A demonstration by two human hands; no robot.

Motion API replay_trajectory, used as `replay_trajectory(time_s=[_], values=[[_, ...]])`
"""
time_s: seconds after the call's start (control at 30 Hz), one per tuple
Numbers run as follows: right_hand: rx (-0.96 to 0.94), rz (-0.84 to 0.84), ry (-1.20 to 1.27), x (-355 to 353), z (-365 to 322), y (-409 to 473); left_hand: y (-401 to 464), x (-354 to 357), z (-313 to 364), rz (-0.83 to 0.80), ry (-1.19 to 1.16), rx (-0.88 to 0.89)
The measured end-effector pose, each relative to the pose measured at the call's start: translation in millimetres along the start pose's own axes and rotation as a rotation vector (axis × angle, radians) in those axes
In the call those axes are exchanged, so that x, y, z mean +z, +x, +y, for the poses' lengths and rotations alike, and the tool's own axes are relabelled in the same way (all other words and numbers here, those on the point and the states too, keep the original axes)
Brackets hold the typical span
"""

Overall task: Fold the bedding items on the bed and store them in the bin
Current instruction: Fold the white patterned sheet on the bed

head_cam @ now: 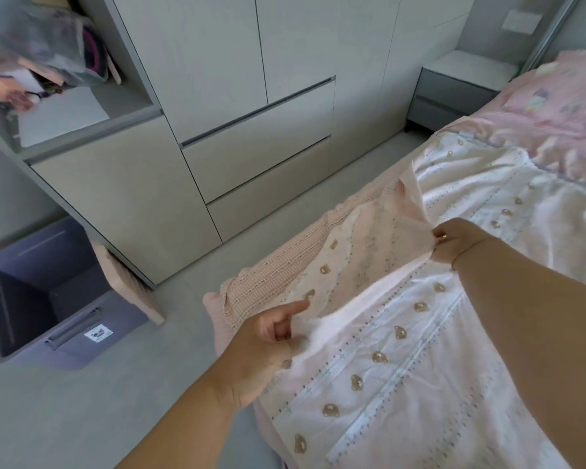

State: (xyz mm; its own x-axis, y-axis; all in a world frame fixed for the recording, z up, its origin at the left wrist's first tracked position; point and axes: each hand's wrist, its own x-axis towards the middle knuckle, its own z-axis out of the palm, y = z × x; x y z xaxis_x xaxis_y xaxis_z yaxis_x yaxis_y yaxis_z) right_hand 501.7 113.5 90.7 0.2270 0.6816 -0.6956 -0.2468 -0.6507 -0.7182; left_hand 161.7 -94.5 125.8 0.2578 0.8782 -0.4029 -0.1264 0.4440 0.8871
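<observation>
A white sheet (403,350) with rows of small brown bear prints lies spread along the bed (555,106). My left hand (268,340) pinches the sheet's near left edge, forefinger pointing out. My right hand (454,240) grips a lifted pink flap of the same sheet farther up the bed. Under it lies a pink checked blanket (285,265) along the bed's left edge. A grey-purple bin (68,336) stands open on the floor at the left, nothing visible inside.
Pale wardrobe doors and drawers (257,154) line the wall opposite the bed. A pink board (129,282) leans beside the bin. A grey nightstand (454,93) stands at the bed's head. A narrow strip of grey floor (149,384) separates bed and wardrobe.
</observation>
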Motion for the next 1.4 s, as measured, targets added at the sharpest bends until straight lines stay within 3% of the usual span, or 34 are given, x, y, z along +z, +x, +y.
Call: replay_trajectory(time_s=[0.07,0.13,0.23,0.4,0.53,0.73,0.83,0.93,1.23,1.4], values=[[-0.076,0.033,-0.003,-13,3,-36,-13,15,-13,0.076,0.030,0.011],[-0.128,0.027,0.176,-30,13,-58,-28,30,-25,0.154,0.119,0.036],[-0.102,0.081,0.230,-62,38,-83,-58,54,-44,0.194,0.219,0.097],[-0.247,0.144,-0.009,-130,84,-137,-107,96,-72,0.248,0.277,0.068],[-0.332,0.221,-0.052,-181,108,-168,-144,131,-97,0.170,0.311,0.030],[-0.297,0.258,-0.041,-244,124,-189,-184,181,-124,0.059,0.368,-0.053],[-0.169,0.292,0.150,-267,134,-194,-201,206,-138,0.058,0.389,-0.076],[-0.150,0.286,0.193,-292,144,-200,-218,233,-150,0.061,0.396,-0.071],[-0.150,0.149,0.108,-394,161,-220,-270,343,-195,0.201,0.315,-0.058],[-0.122,0.156,0.007,-442,175,-236,-295,391,-220,0.321,0.262,-0.065]])
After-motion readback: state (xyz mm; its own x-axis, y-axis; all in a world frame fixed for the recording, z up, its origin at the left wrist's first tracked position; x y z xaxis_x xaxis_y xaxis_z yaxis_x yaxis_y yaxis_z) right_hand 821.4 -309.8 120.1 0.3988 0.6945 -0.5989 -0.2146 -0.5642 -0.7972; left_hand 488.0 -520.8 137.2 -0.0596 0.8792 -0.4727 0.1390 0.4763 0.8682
